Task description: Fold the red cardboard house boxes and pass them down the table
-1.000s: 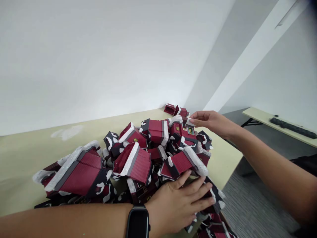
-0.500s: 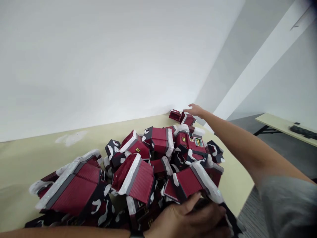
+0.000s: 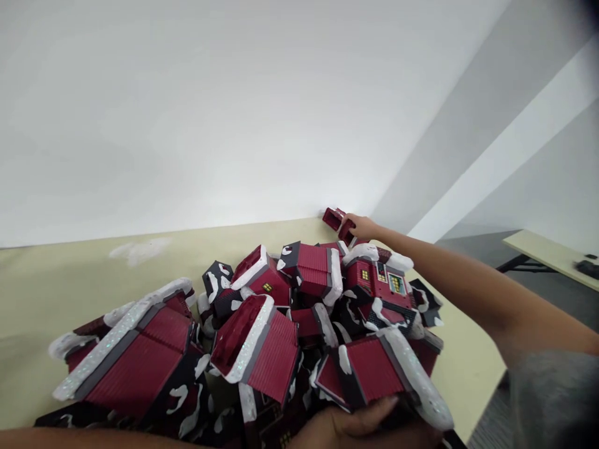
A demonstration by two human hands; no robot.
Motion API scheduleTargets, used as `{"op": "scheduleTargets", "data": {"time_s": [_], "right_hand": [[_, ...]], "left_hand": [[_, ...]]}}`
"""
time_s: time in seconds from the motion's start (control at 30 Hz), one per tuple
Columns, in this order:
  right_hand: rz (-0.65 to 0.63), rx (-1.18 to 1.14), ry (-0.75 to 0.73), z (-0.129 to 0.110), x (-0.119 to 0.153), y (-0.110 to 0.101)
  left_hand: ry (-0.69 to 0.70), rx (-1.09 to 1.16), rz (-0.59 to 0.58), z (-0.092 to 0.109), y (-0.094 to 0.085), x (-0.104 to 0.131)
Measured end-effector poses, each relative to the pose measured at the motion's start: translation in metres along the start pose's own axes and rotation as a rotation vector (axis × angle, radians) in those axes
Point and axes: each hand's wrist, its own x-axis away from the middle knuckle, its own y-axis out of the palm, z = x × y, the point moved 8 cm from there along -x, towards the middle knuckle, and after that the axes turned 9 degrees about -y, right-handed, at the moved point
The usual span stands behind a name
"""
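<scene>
Several small red houses with black roofs and white glittery snow trim lie heaped on the pale yellow table (image 3: 140, 249). At the heap's near right, my left hand (image 3: 355, 427) has its fingers wrapped round the lower side of a red house (image 3: 374, 368); part of the hand is cut off by the bottom edge. Beyond the heap, my right hand (image 3: 356, 226) grips a small red house (image 3: 346, 232) near the wall. Another hollow red house (image 3: 332, 217) lies just left of it, with its open side showing.
A white wall (image 3: 187, 112) rises behind the table. At the left lies a large red house (image 3: 140, 355). A second pale table (image 3: 552, 255) with a dark object on it stands at the far right.
My right hand has come down from above the far houses and closed on one. The view has shifted slightly; my left hand stays at the near house.
</scene>
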Motion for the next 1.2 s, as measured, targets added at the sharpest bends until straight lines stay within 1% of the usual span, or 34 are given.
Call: {"op": "scheduleTargets", "data": {"time_s": [0.03,0.1,0.17,0.2,0.23,0.3,0.37,0.43,0.5,0.53,0.57,0.6,0.63,0.73,0.8,0.83,0.9,0.93,1.0,1.07,1.1,1.13,1.2], "right_hand": [[0.015,-0.006,0.021,-0.002,0.002,-0.008],[0.054,-0.021,0.072,-0.004,0.008,-0.028],[0.097,-0.069,0.091,-0.013,0.015,-0.053],[0.121,-0.117,0.082,-0.023,0.019,-0.065],[0.187,-0.247,0.059,-0.036,0.025,-0.080],[0.317,-0.441,-0.042,-0.078,0.043,-0.112],[0.342,-0.535,-0.196,-0.136,0.069,-0.136],[0.328,-0.519,-0.358,-0.199,0.102,-0.153],[0.208,-0.463,-0.517,-0.258,0.135,-0.153],[0.119,-0.422,-0.577,-0.282,0.149,-0.146],[0.047,-0.381,-0.645,-0.302,0.163,-0.140],[0.005,-0.344,-0.697,-0.317,0.175,-0.134],[-0.031,-0.302,-0.742,-0.328,0.185,-0.127],[-0.091,-0.216,-0.871,-0.347,0.206,-0.114],[-0.151,-0.196,-0.923,-0.352,0.214,-0.111],[-0.185,-0.199,-0.926,-0.352,0.214,-0.112],[-0.207,-0.225,-0.866,-0.341,0.203,-0.120],[-0.182,-0.245,-0.811,-0.330,0.191,-0.126],[-0.039,-0.281,-0.657,-0.295,0.155,-0.143],[0.124,-0.272,-0.472,-0.244,0.113,-0.152],[0.170,-0.251,-0.375,-0.216,0.091,-0.149],[0.184,-0.209,-0.278,-0.189,0.071,-0.143],[0.159,-0.043,-0.100,-0.140,0.036,-0.120]], "left_hand": [[-0.109,0.297,-0.002,-0.002,0.002,0.003],[-0.281,0.897,0.077,-0.005,0.011,0.015],[-0.406,1.495,0.146,-0.004,0.030,0.027],[-0.463,1.725,0.157,-0.002,0.041,0.033],[-0.519,1.896,0.156,0.001,0.052,0.038],[-0.618,2.123,0.132,0.006,0.067,0.043],[-0.693,2.349,0.095,0.011,0.075,0.046],[-0.810,2.657,0.072,0.014,0.079,0.047],[-0.979,2.965,0.063,0.019,0.080,0.047],[-1.053,3.078,0.051,0.020,0.079,0.047],[-1.095,3.159,0.019,0.022,0.077,0.046],[-1.115,3.213,-0.009,0.023,0.075,0.045],[-1.129,3.247,-0.012,0.023,0.073,0.044],[-1.127,3.298,0.046,0.022,0.073,0.043],[-1.134,3.295,0.063,0.023,0.075,0.044],[-1.139,3.288,0.058,0.024,0.076,0.044],[-1.159,3.266,0.053,0.024,0.076,0.044],[-1.167,3.258,0.043,0.023,0.075,0.043],[-1.183,3.247,0.007,0.021,0.073,0.042],[-1.184,3.239,-0.035,0.019,0.069,0.040],[-1.185,3.225,-0.043,0.018,0.068,0.040],[-1.193,3.200,-0.043,0.017,0.067,0.040],[-1.204,3.117,-0.032,0.016,0.068,0.040]]}}
